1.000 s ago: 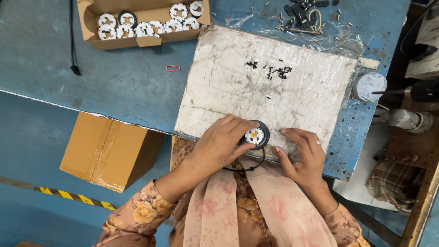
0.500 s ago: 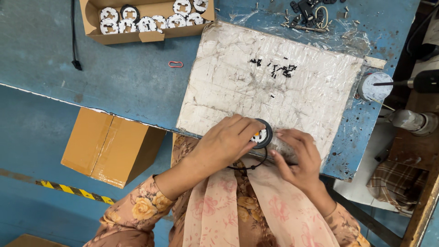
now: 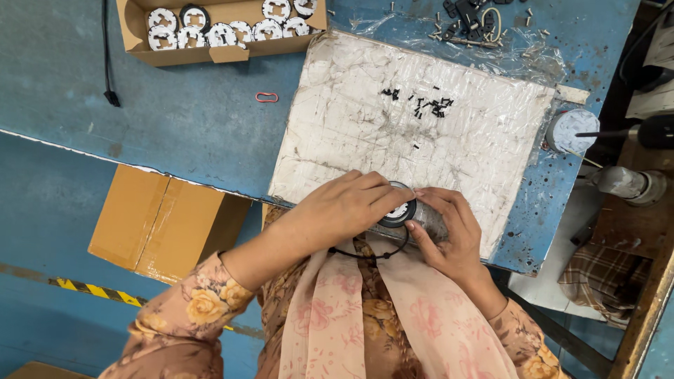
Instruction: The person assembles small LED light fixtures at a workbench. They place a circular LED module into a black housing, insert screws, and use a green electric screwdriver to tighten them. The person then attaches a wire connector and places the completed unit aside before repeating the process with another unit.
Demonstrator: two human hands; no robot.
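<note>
the round black-and-white part (image 3: 399,210) sits between both hands, left hand (image 3: 347,207) and right hand (image 3: 449,231), each grip grasping it.

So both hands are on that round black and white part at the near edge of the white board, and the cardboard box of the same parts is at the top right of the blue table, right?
Not quite: the cardboard box sits at the top left of the blue table, as the head view shows. The left hand and right hand do hold the round part at the white board's near edge.
</note>
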